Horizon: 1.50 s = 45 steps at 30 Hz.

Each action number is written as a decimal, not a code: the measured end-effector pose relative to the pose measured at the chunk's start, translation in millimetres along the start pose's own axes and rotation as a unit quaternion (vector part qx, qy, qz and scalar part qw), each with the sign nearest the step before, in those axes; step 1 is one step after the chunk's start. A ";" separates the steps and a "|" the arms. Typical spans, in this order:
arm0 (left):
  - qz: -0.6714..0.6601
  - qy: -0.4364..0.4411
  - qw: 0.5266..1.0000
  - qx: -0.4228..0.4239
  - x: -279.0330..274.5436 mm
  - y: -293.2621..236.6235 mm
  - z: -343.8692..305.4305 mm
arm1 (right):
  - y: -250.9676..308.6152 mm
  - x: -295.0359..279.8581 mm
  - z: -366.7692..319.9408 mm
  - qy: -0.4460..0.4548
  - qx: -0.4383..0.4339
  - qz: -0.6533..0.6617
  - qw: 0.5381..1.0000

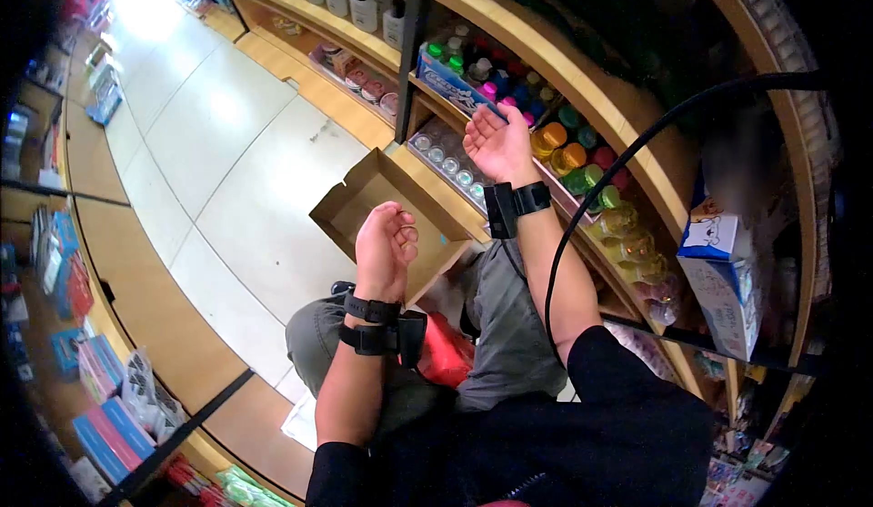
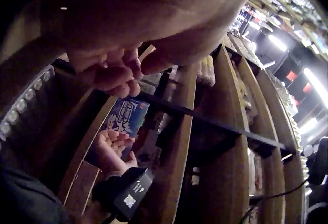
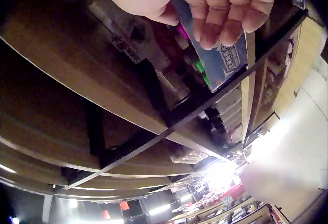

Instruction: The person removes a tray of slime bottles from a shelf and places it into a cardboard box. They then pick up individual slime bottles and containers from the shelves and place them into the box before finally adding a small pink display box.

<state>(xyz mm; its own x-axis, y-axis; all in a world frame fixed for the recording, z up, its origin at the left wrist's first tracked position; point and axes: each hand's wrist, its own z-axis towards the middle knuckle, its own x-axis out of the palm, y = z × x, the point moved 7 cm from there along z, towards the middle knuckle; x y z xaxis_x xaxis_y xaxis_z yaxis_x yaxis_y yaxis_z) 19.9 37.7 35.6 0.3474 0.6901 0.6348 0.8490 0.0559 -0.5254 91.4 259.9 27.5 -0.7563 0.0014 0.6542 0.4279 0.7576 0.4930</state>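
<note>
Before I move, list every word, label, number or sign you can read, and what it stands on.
Nothing reads for certain.
Blue box: large white lettering, too slanted and blurred to read.
Black-capped bottles: label print, too small to read.
Bear-picture carton: faint markings on its side, too blurred to read.
Right wrist's black device: white marks and a square code, too blurred to read.

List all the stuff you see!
Cardboard box: one, brown, before the knees
Display carton: one, blue, right shelf
Colourful bottles: many, mixed, same shelf
Black-capped bottles: several, pale, top
Bear box: one, white and blue, right
Unclear item: one, red, between legs
Shelves: many, brown, both sides
Floor tiles: several, white, left
Cable: one, black, right
Shirt: one, black, bottom
Trousers: one pair, grey, bottom
Wristbands: several, black, both wrists
Left hand: one, bare, near cardboard box
Right hand: one, bare, near carton
</note>
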 end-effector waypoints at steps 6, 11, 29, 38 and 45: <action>0.064 -0.018 0.997 0.037 52.5 6.9 63.5 | -13.1 3.2 -3.4 0.061 -0.022 0.026 0.998; 0.158 -0.023 0.980 0.117 100.7 -21.6 144.7 | -31.2 6.9 -18.7 0.092 0.008 -0.058 0.994; 0.189 0.060 0.977 0.072 135.1 -28.5 196.2 | -18.0 -47.5 -21.3 0.032 0.059 -0.151 0.986; 0.163 0.139 0.977 -0.001 121.4 -30.7 184.8 | -16.5 -37.5 -38.5 0.123 0.040 -0.077 0.989; 0.115 0.078 0.990 -0.005 97.1 -36.8 155.2 | -26.6 -49.0 -42.2 0.078 0.086 -0.048 0.992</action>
<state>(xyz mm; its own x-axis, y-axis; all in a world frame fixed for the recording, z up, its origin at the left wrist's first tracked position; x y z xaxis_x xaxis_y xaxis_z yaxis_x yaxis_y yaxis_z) -39.5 214.6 28.6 0.5882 0.5643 0.5793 0.7445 -0.0979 -0.6604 138.0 212.2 6.5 -0.6983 -0.1668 0.6961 0.2571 0.8491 0.4614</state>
